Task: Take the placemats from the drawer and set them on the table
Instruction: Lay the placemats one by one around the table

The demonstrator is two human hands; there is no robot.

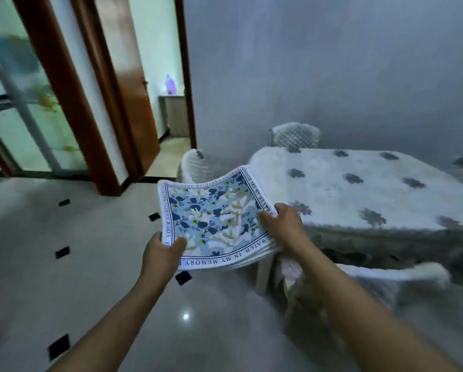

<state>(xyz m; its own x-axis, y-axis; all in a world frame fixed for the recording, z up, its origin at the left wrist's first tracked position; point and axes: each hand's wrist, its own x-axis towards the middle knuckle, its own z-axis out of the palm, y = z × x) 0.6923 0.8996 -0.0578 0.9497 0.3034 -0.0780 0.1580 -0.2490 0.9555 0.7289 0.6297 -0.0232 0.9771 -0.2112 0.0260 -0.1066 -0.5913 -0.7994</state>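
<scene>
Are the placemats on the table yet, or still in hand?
In hand: the placemats sag between left hand and right hand, short of the table.

We've got both arms bare, reaching fwd from bottom of frame twd centre. Left hand, centre-left, fingers curled under w/ thumb on top, pinching a stack's near corner. Right hand, just right of centre & a bit higher, clamped on its right edge, knuckles up.

I logged: grey wall; glossy pale floor with black inset tiles; wooden door frames at left; white chairs; a glare spot.
</scene>
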